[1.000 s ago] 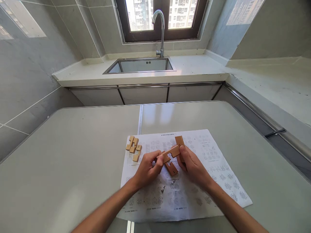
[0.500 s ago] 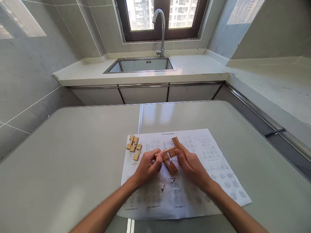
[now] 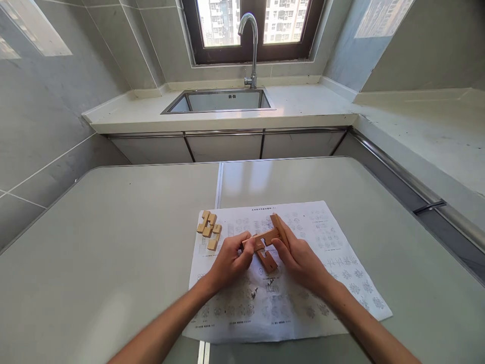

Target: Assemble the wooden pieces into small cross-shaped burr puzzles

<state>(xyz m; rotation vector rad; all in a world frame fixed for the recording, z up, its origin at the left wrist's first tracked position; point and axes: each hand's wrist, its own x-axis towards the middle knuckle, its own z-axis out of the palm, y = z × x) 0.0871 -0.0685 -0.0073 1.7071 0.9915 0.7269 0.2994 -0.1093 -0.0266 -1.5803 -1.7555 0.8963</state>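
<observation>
- The left hand is closed in a pinch, thumb and fingers gripping the left end of a wooden bar that lies roughly level between the two hands.
- The right hand is curled around a second wooden piece, which stands tilted and crosses the right end of the bar; the fingers wrap its near side.
- A third notched wooden piece hangs below the bar, between the hands, slanting toward the near right. Whether it touches the sheet cannot be told.
- All three joined pieces are held just above a printed paper sheet spread on the grey table.
- A small cluster of lighter wooden blocks rests at the far left corner of the sheet, near the left hand but apart from it.
- Beyond the table stand a counter with a steel sink and a tap beneath a window.
</observation>
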